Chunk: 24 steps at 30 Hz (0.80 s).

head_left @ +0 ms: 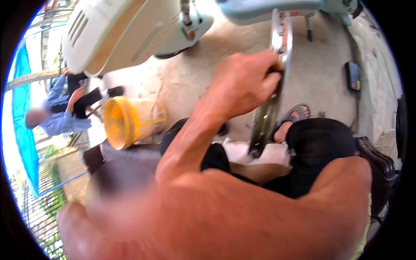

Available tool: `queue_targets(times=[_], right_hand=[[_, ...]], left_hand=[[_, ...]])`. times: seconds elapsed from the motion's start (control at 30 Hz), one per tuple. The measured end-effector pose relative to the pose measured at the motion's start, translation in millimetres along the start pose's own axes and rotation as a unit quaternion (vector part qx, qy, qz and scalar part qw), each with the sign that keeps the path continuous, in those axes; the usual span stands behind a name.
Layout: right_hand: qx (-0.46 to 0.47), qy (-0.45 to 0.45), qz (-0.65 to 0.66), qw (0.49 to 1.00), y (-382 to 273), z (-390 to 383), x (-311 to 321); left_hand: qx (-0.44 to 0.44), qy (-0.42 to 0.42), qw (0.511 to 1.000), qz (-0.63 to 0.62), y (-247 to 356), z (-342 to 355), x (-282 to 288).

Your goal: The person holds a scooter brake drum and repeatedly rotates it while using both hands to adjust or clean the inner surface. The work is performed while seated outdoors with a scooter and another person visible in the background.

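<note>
My left hand reaches forward with its back toward me. Its fingers and thumb are wrapped round a long, shiny metal rail with a row of holes along it. The rail runs from near the light blue scooter at the top down to a whitish piece between my legs, and its lower end lies in front of that piece. Whether the two touch, I cannot tell. Black shorts cover my knees, and a sandalled foot shows beyond the rail. My right hand is out of sight.
A white scooter and a light blue scooter stand ahead. A yellow bucket is at my left. Farther left sits a person in blue. A dark device with coloured buttons lies by the right wall. A blurred patch covers the lower left.
</note>
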State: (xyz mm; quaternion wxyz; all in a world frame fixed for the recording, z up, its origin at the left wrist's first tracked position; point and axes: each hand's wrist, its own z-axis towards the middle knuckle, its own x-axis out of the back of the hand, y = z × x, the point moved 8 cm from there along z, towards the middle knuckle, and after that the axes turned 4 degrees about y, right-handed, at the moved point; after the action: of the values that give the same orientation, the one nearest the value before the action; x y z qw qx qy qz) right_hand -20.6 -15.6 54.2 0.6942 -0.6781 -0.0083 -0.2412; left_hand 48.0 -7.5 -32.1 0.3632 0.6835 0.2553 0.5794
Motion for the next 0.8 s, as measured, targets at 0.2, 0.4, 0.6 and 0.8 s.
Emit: queue_targets(times=[0.2, 0.4, 0.6, 0.8], right_hand=[[-0.060, 0.162, 0.202, 0.964, -22, -30, 59], [-0.039, 0.332, 0.339, 0.880, 25, -72, 89], [-0.131, 0.522, 0.214, 0.815, 112, -115, 95], [-0.174, 0.519, 0.277, 0.790, 206, -111, 73]], left_hand=[[-0.010, -0.003, 0.999, -0.034, 10, 6, -2], [-0.126, 0.046, 0.990, 0.042, 16, 2, 4], [-0.052, 0.028, 0.996, 0.064, 8, 2, 12], [-0.054, 0.046, 0.996, 0.053, -4, -2, 22]])
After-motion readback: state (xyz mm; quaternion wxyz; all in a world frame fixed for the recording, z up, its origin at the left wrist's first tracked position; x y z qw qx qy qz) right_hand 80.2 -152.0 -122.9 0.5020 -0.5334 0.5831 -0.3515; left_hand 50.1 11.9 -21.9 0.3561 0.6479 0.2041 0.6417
